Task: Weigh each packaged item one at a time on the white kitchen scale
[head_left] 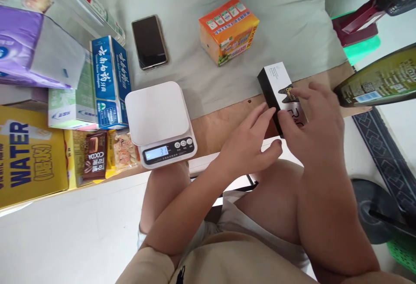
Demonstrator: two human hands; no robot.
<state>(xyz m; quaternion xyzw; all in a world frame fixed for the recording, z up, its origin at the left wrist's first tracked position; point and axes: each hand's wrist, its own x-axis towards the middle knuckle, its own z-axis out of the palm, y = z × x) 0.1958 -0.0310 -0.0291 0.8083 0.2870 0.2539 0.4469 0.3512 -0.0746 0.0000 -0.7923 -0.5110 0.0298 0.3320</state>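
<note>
A long black and white box [275, 81] lies at the edge of the wooden board [227, 117], partly on the green cloth [286, 24]. My right hand [313, 124] is curled over its near end, thumb on its left side. My left hand [251, 143] is just left of it, fingers apart, the index fingertip touching the box's near corner. A white kitchen scale [159, 117] stands to the left with nothing on its platform and its display lit.
On the cloth lie a dark phone [149, 41] and an orange carton [229, 28]. Toothpaste boxes [110, 80], a cocoa packet [95, 154], a yellow WATER box [29, 158] and a purple pack [19, 46] crowd the left. A dark bottle [380, 80] juts in from the right.
</note>
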